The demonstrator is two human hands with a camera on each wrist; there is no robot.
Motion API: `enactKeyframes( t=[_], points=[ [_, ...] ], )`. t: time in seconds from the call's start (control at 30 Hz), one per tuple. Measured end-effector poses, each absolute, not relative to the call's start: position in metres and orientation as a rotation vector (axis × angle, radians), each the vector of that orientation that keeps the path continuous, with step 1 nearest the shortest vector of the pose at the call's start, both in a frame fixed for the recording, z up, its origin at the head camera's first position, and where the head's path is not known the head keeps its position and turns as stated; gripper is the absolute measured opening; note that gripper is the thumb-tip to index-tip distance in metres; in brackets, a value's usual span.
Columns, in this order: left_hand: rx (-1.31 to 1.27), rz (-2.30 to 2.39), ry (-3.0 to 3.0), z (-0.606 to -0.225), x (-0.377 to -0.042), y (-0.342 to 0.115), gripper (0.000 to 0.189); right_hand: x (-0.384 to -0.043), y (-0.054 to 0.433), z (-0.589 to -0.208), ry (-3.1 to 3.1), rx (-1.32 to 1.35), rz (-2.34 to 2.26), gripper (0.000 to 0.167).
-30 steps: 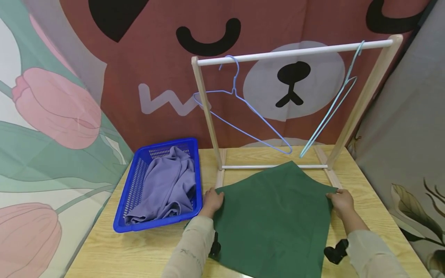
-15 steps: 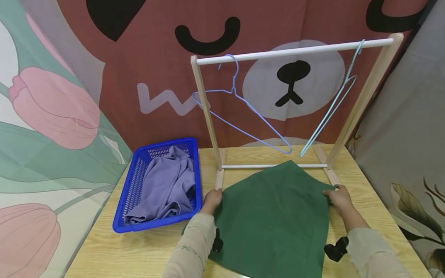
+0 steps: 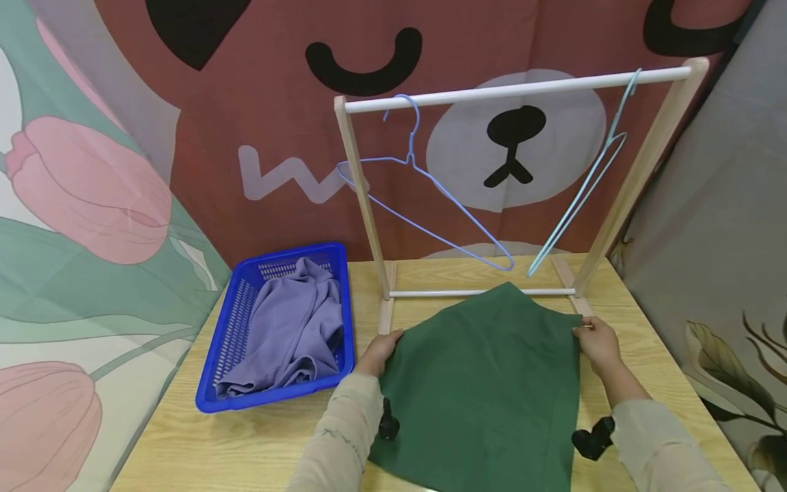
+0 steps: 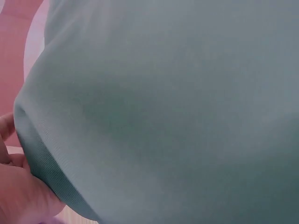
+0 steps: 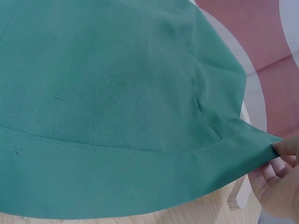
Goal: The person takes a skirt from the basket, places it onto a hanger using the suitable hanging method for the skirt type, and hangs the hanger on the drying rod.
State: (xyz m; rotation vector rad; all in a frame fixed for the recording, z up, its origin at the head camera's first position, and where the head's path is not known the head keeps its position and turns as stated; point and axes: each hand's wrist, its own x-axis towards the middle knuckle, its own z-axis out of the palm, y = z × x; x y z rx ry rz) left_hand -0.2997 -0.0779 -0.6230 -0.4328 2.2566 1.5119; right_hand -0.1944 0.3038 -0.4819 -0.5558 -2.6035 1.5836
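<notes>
A green cloth (image 3: pixel 486 389) with a stitched hem is spread between my two hands in front of the rack, its top edge rising to a peak in the middle. My left hand (image 3: pixel 380 352) grips its left edge, and the left wrist view has the cloth's folded edge (image 4: pixel 51 172) against the fingers. On the other side, my right hand (image 3: pixel 599 344) pinches the upper right corner between thumb and fingers. The hem's stitch line (image 5: pixel 117 150) runs toward that pinched corner in the right wrist view. The cloth's near end runs past the bottom of the head view.
Behind the cloth stands a wooden rack (image 3: pixel 522 87) with a white bar. A blue hanger (image 3: pixel 443 191) and a pale green hanger (image 3: pixel 581 198) hang from it. To the left, a blue basket (image 3: pixel 209 355) holds a crumpled purple garment (image 3: pixel 289 328) on the wooden table (image 3: pixel 178 444).
My left hand has shifted slightly along the cloth's left edge, up and to the right. My right hand has moved a little up and left with its corner, bringing the top corners closer together.
</notes>
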Motion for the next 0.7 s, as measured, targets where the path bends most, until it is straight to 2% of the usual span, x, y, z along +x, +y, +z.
enactKeyframes(
  t=[0.1,0.3,0.4,0.47,0.5,0.63,0.7],
  points=[
    [-0.451,1.526,2.189,-0.566,-0.271,-0.068,0.065,-0.195,0.301,-0.480,-2.618,-0.532,1.545,0.030],
    [-0.043,1.482,2.349,-0.610,-0.302,-0.079,0.045,-0.198,0.299,-0.477,-2.615,-0.455,1.464,0.020],
    [0.057,1.460,2.504,-0.621,-0.314,-0.082,0.030,-0.198,0.299,-0.475,-2.585,-0.455,1.443,0.015],
    [0.124,1.433,2.690,-0.614,-0.311,-0.082,0.022,-0.198,0.299,-0.475,-2.570,-0.460,1.441,0.015],
    [0.133,1.393,2.785,-0.602,-0.305,-0.081,0.020,-0.199,0.299,-0.475,-2.558,-0.460,1.457,0.016],
    [0.023,1.183,3.017,-0.509,-0.252,-0.069,0.013,-0.200,0.299,-0.477,-2.525,-0.444,1.529,0.017],
    [-0.006,1.114,3.016,-0.474,-0.231,-0.065,0.012,-0.200,0.299,-0.478,-2.524,-0.436,1.565,0.018]
  ],
)
